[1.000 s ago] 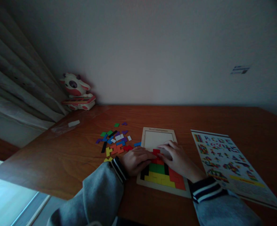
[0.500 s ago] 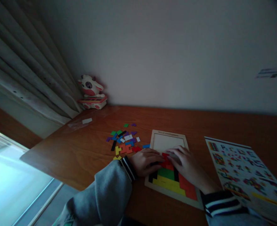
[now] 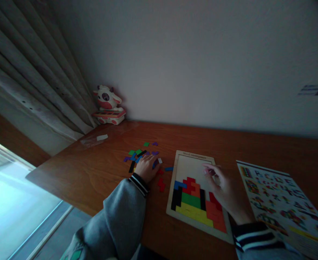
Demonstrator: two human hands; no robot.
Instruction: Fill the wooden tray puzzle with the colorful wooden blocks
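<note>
My left hand (image 3: 146,168) lies over a pile of loose puzzle pieces, fingers spread and pointing down; they cover some pieces, and a blue-purple piece (image 3: 155,164) shows at the fingertips. Above the right side of the wooden puzzle tray (image 3: 194,162) hovers my right hand (image 3: 220,184), its fingers loosely curled with no piece visible in them. Fitted in the tray's lower part are yellow pieces (image 3: 194,213), a green piece (image 3: 190,199), black pieces (image 3: 176,198), a blue piece (image 3: 179,185), a red piece (image 3: 189,184) and orange pieces (image 3: 215,215). The tray's upper part shows bare board.
Between pile and tray lie red pieces (image 3: 161,185) and a blue piece (image 3: 169,169). A printed sheet (image 3: 280,195) rests to the right. At the back left stand a cow toy (image 3: 108,106) and a plastic bag (image 3: 91,141), near the curtain (image 3: 39,72).
My left hand has gone from the tray leftward to the loose pile. My right hand has lifted off the red piece and shifted right. The blue piece in the tray is now uncovered.
</note>
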